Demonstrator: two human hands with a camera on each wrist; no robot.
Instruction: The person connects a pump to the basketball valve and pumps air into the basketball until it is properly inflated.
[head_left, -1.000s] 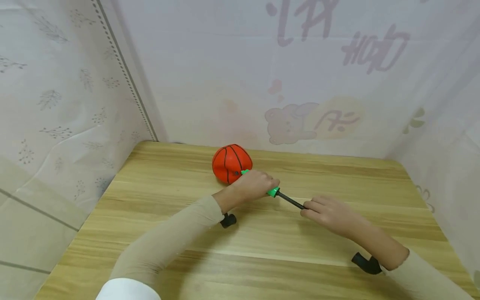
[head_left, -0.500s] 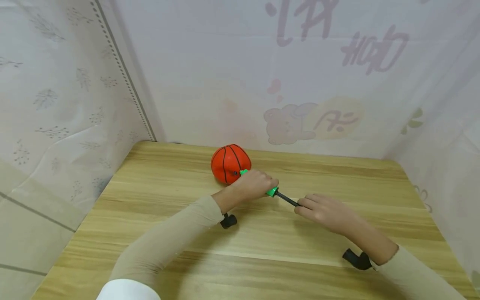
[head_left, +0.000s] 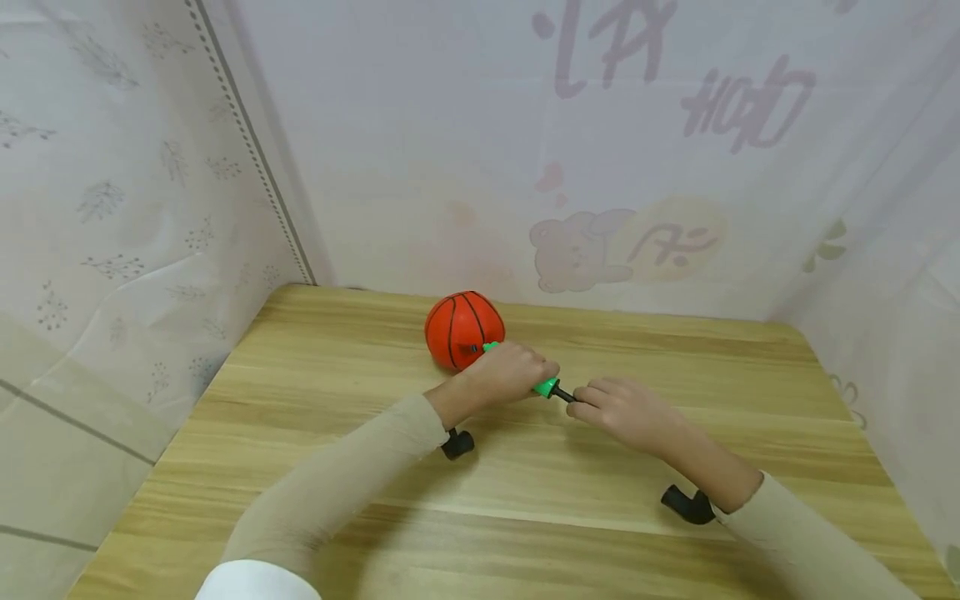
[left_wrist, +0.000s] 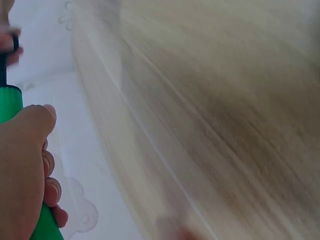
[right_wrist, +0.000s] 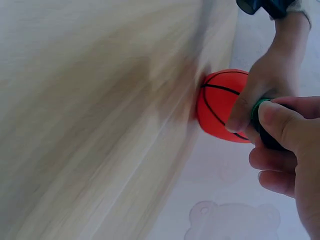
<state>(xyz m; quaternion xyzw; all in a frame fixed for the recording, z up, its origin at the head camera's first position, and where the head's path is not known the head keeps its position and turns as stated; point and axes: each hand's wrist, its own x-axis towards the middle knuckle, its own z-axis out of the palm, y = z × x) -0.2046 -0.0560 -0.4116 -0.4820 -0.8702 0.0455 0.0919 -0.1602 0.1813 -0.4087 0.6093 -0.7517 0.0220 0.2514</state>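
A red ball with black basketball lines point(head_left: 459, 321) sits near the table's back edge, its side dented around a small dark spot. Against that side points the green end of a hand pump point(head_left: 547, 387). My left hand point(head_left: 508, 371) wraps round the pump's green barrel, its curled fingers showing in the left wrist view. Out of the barrel comes a short stretch of black rod, and my right hand point(head_left: 624, 410) grips the black handle at its end. In the right wrist view, the right thumb point(right_wrist: 275, 117) overlaps the barrel's end, with the ball behind.
A wood-grain table point(head_left: 525, 533) lies under both arms. Behind it hangs a pale printed cloth point(head_left: 420, 150), with another on the left side point(head_left: 135, 200). Black camera mounts point(head_left: 457, 444) show at each wrist.
My right hand has moved left toward the left hand, pushing the pump's black rod further into the green barrel. The left hand and the ball stay almost where they were.
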